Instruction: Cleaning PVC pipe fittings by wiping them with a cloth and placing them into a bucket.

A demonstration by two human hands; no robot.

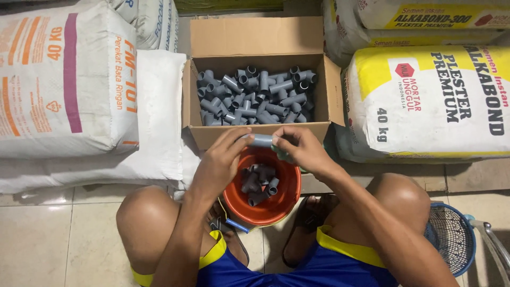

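1. Grey plastic pipe fitting [261, 140] sits at the centre of the frame, held level between both hands just above the orange bucket [289, 186]. The left hand [220, 162] pinches its left end, fingers [240, 139] closed around it; the right hand [300, 149] grips the right end, fingers curled shut on it.
2. Judging from this grip, the piece stays steadier when both thumbs press from the near side and neither end tilts.
3. Something greenish shows under the right palm; what it is cannot be told.
4. More grey fittings lie loose in the bucket, directly below the hands, so a lowered piece lands among them rather than on the tiled floor [48, 239].
5. An open cardboard box [255, 37] in the upper middle of the frame holds a heap of similar fittings, within easy reach beyond the bucket.
6. Heavy sacks [69, 79] flank the box left and right; a blue mesh basket [451, 236] sits at lower right, well apart from the hands.
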